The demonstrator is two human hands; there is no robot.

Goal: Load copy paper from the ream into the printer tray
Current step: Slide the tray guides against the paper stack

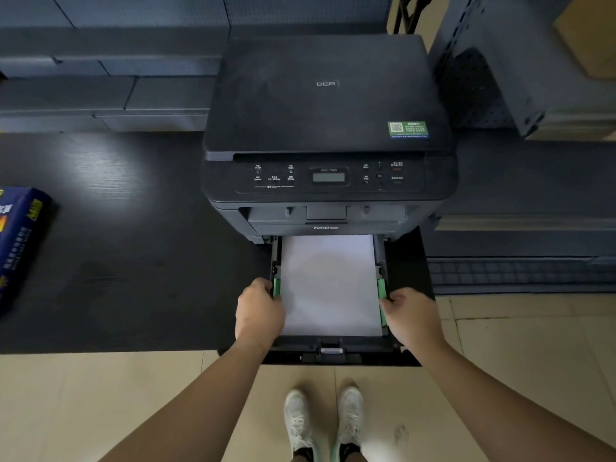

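Paper [328, 288] flush between green guides [276, 287], hand [258, 311] at each.

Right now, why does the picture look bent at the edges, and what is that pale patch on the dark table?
Head view: the wide-angle lens bows straight lines, so the printer seems to bulge and the arms splay outward. The pale patch is light glare on the table. The paper in the tray is brightest, faintly shaded mid-sheet. The ream at the left edge is cropped and smeared.
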